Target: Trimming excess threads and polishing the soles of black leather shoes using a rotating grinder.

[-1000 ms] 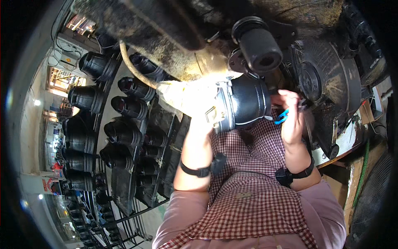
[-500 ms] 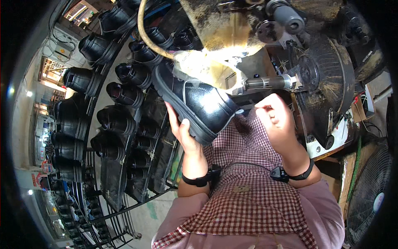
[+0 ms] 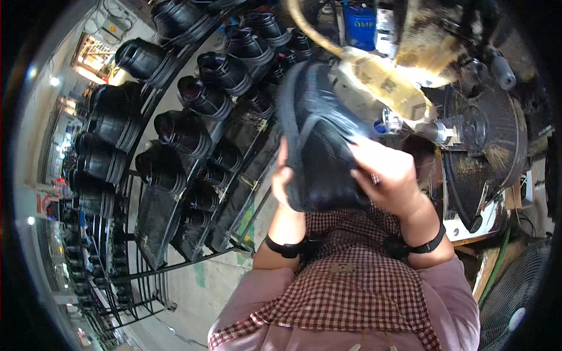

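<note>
A black shoe (image 3: 319,137) is held sole-up in front of me with both hands. My left hand (image 3: 282,180) grips its left edge from beneath. My right hand (image 3: 386,175) lies across its right side with the fingers spread over the sole. Just above the shoe hangs a dusty yellow-brown machine nozzle (image 3: 380,82) with a hose (image 3: 304,26). Both wrists wear black bands, and a red-and-white checked apron (image 3: 345,286) covers my front.
A wheeled metal rack (image 3: 175,193) with several black shoes on lasts fills the left side. A round black grinding machine (image 3: 486,152) stands at the right, a fan (image 3: 518,292) at the lower right, a blue canister (image 3: 358,23) at the top.
The shoe has been turned from upper-side showing to sole-up. My right hand moved from beside the shoe onto its sole, and my view has swung toward the rack.
</note>
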### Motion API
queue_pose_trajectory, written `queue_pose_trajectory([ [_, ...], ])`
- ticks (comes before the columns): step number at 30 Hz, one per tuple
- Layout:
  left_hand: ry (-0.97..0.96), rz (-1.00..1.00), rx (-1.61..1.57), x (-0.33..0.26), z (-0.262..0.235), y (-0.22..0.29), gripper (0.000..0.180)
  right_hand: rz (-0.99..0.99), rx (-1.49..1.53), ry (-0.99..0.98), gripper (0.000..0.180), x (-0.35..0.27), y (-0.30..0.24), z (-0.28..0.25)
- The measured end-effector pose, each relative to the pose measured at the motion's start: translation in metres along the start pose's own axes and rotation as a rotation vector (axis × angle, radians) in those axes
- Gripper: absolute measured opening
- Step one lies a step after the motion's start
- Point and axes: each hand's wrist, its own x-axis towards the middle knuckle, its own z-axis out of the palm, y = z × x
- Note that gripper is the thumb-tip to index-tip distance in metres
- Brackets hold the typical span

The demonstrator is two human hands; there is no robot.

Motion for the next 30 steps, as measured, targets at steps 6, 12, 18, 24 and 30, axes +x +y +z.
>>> queue_pose_trajectory([
  [6, 0.265, -0.221, 0.166, -0.008, -0.031, -0.017, 0.074, 0.246, -0.142, -0.421, 0.016, -0.024, 0.016, 0.02],
  [12, 0.708, -0.021, -0.073, 0.009, -0.13, 0.021, 0.059, 0.454, -0.126, -0.297, 0.026, -0.058, 0.04, 0.027],
  [18, 0.884, 0.221, -0.75, 0.036, -0.329, 0.075, 0.063, 0.492, -0.062, -0.344, 0.027, -0.053, 0.046, 0.042],
  [24, 1.285, 0.413, -0.328, 0.097, -0.351, 0.022, 0.037, 0.556, -0.054, -0.37, 0.024, -0.046, 0.066, 0.052],
  [30, 0.82, 0.442, 1.931, 0.191, -0.255, 0.05, 0.052, 0.66, 0.11, -0.467, 0.033, -0.025, 0.066, 0.069],
])
